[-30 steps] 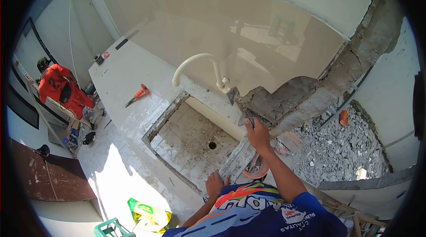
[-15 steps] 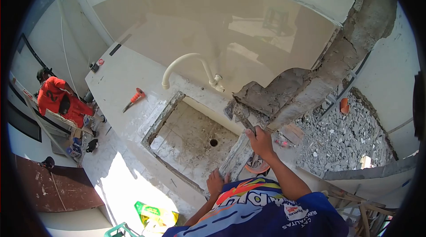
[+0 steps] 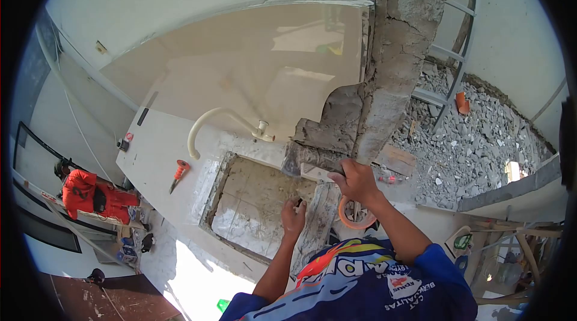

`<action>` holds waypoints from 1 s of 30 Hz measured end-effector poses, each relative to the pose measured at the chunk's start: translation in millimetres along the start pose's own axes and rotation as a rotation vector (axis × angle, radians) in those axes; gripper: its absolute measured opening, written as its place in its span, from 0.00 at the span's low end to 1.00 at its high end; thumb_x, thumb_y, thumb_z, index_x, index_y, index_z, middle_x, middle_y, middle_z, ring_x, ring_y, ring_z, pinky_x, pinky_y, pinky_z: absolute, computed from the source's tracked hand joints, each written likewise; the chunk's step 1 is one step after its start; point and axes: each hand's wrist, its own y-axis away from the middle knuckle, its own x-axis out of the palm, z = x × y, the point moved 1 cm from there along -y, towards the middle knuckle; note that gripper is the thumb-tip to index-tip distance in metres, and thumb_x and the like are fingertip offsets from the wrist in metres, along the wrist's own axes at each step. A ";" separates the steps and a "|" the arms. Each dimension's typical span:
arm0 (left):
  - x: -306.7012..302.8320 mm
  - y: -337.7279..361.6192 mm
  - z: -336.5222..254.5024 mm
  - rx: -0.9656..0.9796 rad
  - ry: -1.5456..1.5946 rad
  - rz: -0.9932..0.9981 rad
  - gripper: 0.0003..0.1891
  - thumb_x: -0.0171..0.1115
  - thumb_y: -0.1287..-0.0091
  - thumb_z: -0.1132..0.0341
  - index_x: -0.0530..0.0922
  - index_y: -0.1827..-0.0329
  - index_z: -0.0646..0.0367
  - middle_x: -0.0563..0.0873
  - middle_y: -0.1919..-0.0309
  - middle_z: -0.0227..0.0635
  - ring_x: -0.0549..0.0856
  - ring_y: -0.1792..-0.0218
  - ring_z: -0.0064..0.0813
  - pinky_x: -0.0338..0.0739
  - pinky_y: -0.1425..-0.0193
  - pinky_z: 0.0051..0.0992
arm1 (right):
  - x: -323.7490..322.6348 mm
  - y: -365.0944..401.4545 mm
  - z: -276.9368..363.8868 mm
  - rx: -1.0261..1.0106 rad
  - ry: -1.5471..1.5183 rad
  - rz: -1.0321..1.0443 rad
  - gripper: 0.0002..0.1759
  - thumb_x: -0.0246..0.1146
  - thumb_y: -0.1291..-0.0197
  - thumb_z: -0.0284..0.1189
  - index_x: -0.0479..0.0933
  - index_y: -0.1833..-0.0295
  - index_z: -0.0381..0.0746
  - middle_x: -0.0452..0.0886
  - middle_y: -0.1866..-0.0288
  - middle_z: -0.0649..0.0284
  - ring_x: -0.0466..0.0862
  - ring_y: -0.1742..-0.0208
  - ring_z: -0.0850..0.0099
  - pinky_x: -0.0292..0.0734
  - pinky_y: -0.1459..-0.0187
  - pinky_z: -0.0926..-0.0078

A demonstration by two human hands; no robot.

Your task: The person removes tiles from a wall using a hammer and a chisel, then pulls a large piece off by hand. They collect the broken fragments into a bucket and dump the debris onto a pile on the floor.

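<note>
While tap point(image 3: 262, 129) stands beyond basin point(image 3: 243, 213), far side, right hand point(image 3: 359, 183) clamps tool point(image 3: 317, 172).
Left hand point(image 3: 293, 217) apart, outstretched; grip unclear.

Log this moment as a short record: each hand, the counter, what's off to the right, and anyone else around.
Left hand: over the sink basin; grip unclear
Right hand: fingers curled, near the broken wall; grip unclear
Counter: curved tap, orange-handled tool
Off right: rubble, ladder
Others: one person in red, far left
</note>
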 end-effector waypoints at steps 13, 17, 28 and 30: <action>-42.1 -74.8 -86.3 -0.193 0.559 -0.275 0.15 0.63 0.30 0.65 0.80 0.45 0.65 0.85 0.55 0.37 0.83 0.53 0.25 0.79 0.51 0.27 | 11.4 17.8 -0.2 0.077 -0.083 -0.012 0.29 0.59 0.31 0.49 0.69 0.71 0.32 0.73 0.82 0.43 0.77 0.77 0.43 0.69 0.73 0.49; -36.2 -107.2 -127.5 -0.016 0.483 -0.205 0.17 0.64 0.31 0.66 0.79 0.42 0.65 0.84 0.52 0.37 0.83 0.52 0.26 0.79 0.50 0.27 | 13.7 54.8 -34.8 0.280 -0.155 0.106 0.28 0.60 0.32 0.48 0.69 0.72 0.32 0.73 0.81 0.44 0.77 0.77 0.47 0.69 0.72 0.54; -73.4 -181.2 -284.4 0.790 0.001 -0.394 0.33 0.70 0.37 0.69 0.68 0.30 0.65 0.66 0.30 0.48 0.67 0.29 0.47 0.66 0.28 0.41 | 2.1 105.9 -62.2 0.551 -0.447 0.113 0.19 0.61 0.32 0.40 0.79 0.63 0.33 0.76 0.79 0.65 0.76 0.78 0.75 0.70 0.73 0.71; -71.2 -182.0 -302.5 0.851 -0.032 -0.383 0.35 0.71 0.38 0.68 0.66 0.29 0.65 0.64 0.28 0.49 0.66 0.28 0.47 0.65 0.28 0.41 | -7.4 98.8 -53.9 0.665 -0.577 0.171 0.18 0.63 0.32 0.42 0.79 0.64 0.36 0.74 0.81 0.70 0.73 0.80 0.81 0.69 0.76 0.75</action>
